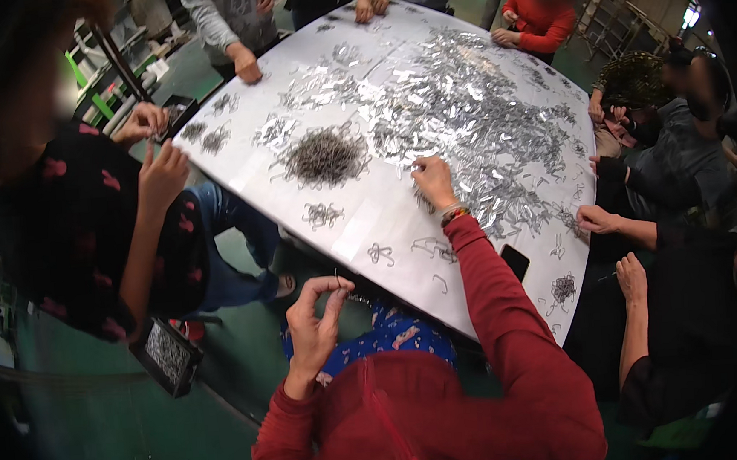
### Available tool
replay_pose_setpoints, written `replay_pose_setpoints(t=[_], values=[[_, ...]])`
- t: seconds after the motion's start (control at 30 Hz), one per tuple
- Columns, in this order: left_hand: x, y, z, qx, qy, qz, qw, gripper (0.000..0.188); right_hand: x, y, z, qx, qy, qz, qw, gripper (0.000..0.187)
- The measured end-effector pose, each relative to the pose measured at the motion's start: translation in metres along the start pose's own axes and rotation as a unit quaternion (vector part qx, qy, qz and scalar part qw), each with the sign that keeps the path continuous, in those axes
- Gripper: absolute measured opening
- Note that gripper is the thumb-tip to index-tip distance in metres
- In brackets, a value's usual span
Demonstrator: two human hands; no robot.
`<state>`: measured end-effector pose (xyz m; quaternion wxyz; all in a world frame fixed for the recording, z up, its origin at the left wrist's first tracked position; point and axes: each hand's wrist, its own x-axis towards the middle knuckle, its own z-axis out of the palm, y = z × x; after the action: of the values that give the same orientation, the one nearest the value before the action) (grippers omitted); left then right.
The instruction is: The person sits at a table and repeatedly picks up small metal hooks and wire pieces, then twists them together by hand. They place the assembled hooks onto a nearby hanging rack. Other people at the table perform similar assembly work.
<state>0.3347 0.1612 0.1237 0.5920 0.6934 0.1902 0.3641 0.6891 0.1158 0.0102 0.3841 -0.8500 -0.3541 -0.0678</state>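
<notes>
Left hand [315,326]: raised off the near table edge, thumb and forefinger closed in a narrow pinch on a thin, dark, curved wire piece [338,277]. Right hand [434,183]: reached out over the table, fingers curled and drawn together at the fringe of the silver strips [497,114]; cannot tell whether anything is gripped. Strips: flat, short, shiny, scattered in a loose, broad spread, some glaring white under the light. Table [249,166]: pale, smooth, slightly reflective sheet. Left of the right hand, a dense, tangled, dull-grey mound of bent wire [325,156]; nearer the edge, a smaller, looser cluster [322,215] and a few single hooks [379,253], rounded at the bends. Dark, flat, rectangular phone [515,262] beside the right forearm, which is in matte red fabric. Beaded bracelet [454,215] around the right wrist.
</notes>
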Motion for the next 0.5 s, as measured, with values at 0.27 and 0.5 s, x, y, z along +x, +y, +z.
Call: replay_pose_setpoints(t=[0.27,0.5], values=[[-0.003,-0.006,-0.007,0.034,-0.037,0.051,0.997,0.011,-0.034,-0.079,-0.046,0.442,-0.162,0.149,0.869,0.026],[0.001,-0.014,-0.013,0.117,-0.087,0.081,0.986,0.007,-0.116,-0.184,-0.076,0.490,-0.288,0.137,0.811,0.021]])
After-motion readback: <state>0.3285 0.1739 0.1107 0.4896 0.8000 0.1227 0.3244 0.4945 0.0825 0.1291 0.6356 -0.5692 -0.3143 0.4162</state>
